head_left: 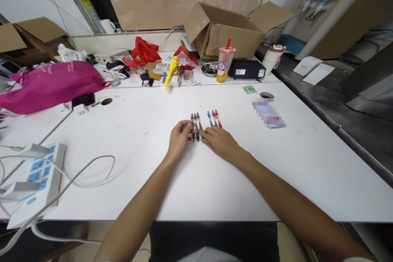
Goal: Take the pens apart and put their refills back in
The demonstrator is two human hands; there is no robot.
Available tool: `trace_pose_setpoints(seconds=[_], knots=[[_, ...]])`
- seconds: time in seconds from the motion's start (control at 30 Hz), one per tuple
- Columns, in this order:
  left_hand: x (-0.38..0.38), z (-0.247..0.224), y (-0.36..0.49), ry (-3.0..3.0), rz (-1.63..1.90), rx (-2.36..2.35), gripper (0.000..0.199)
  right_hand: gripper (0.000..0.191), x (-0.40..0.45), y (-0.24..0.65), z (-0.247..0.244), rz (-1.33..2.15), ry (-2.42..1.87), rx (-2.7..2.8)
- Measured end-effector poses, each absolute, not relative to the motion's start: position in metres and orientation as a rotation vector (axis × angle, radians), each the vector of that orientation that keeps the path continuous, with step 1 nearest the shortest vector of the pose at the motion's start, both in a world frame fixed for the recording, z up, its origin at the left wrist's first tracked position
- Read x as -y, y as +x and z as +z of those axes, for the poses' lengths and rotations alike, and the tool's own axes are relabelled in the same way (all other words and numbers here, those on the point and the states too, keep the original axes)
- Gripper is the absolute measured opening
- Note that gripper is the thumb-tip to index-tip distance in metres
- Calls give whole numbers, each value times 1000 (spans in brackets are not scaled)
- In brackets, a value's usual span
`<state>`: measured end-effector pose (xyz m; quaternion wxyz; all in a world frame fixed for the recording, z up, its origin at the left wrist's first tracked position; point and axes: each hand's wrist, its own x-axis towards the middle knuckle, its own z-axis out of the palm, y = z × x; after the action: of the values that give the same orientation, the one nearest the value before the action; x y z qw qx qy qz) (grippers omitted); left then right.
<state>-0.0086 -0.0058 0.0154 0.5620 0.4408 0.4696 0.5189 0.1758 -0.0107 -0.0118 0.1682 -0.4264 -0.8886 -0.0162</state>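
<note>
Three black pens (pixel 197 134) lie side by side on the white table, their clicker ends pointing away from me. My left hand (pixel 179 138) is at their left side, thumb and fingers curled in around the left pens. From the right, my right hand (pixel 221 142) reaches over with its fingers stretched out, the fingertips touching the rightmost black pen. Just beyond its knuckles lies a second group, a blue pen (pixel 209 117) and two red pens (pixel 217 117); my right hand partly covers their lower ends.
A power strip (pixel 46 180) with loose cables lies at left, near a pink bag (pixel 58 84). Toward the back stand a drink cup (pixel 225 63), a black box (pixel 247 69) and an open carton (pixel 227 35). A tape roll (pixel 266 95) and a blurred flat item (pixel 268 114) lie right.
</note>
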Motion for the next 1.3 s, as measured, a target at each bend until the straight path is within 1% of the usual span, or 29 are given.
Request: trace_pose_setpoints(seconds=[0.13, 0.2, 0.37, 0.53, 0.87, 0.93, 1.07, 1.13, 1.2, 1.3], knots=[[5, 14, -9, 1044, 1217, -1110, 21, 46, 14, 185, -2, 84, -1210, 2501], [4, 14, -9, 1047, 1216, -1120, 22, 43, 15, 195, 2, 47, -1237, 2489], [3, 14, -10, 1057, 1190, -1145, 25, 45, 15, 218, 7, 47, -1299, 2513], [3, 14, -10, 1050, 1179, -1156, 23, 36, 15, 219, 8, 41, -1315, 2557], [3, 16, -11, 1047, 1200, -1150, 21, 28, 8, 215, 2, 14, -1220, 2465], [3, 16, -12, 1044, 1207, -1153, 20, 30, 7, 216, 2, 117, -1219, 2364], [2, 16, -12, 1027, 1218, -1153, 20, 34, 12, 214, 3, 501, -1268, 2013], [2, 16, -12, 985, 1218, -1133, 22, 33, 16, 211, 6, 626, -1251, 1858], [2, 17, -11, 924, 1207, -1081, 27, 31, 20, 207, 9, 724, -1169, 1756], [2, 20, -10, 848, 1194, -966, 33, 29, 26, 200, 12, 986, -1001, 1676]])
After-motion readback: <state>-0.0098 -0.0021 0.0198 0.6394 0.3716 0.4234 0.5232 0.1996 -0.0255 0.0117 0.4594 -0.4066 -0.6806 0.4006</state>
